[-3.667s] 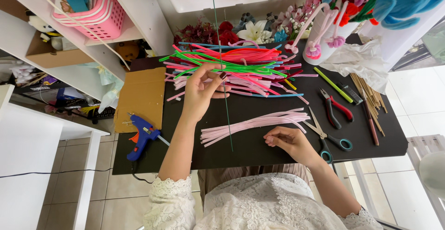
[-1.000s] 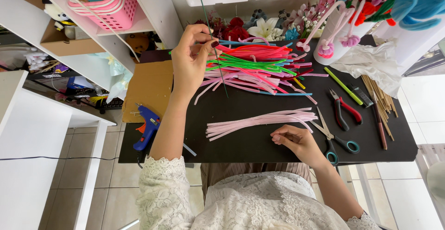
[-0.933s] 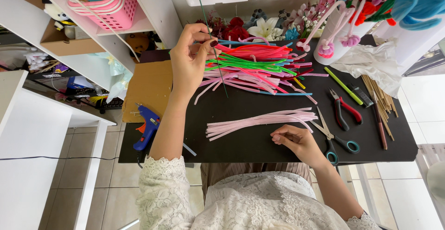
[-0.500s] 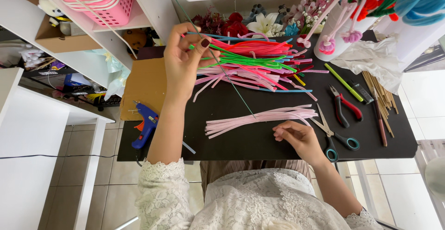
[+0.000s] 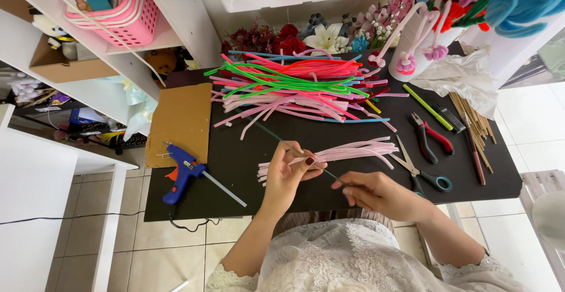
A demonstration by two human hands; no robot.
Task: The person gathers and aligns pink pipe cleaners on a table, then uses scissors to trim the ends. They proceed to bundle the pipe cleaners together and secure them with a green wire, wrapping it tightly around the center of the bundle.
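Thin green wire stem (image 5: 294,149): pinched between closed fingertips of left hand (image 5: 286,174) and right hand (image 5: 376,193) at near table edge, apparently kept taut for handling. Pale pink pipe cleaners (image 5: 347,152) lie just beyond; scissors (image 5: 419,168) right.

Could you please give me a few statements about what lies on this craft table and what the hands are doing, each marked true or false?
1. Both the left hand and the right hand hold a thin green stem wire. True.
2. The blue glue gun is held in the right hand. False: it lies on the black table, left of both hands.
3. A bundle of pale pink pipe cleaners lies just beyond the hands. True.
4. The scissors lie on the cardboard sheet. False: they lie on the table, right of the pink bundle.
5. The red-handled pliers lie untouched to the right. True.
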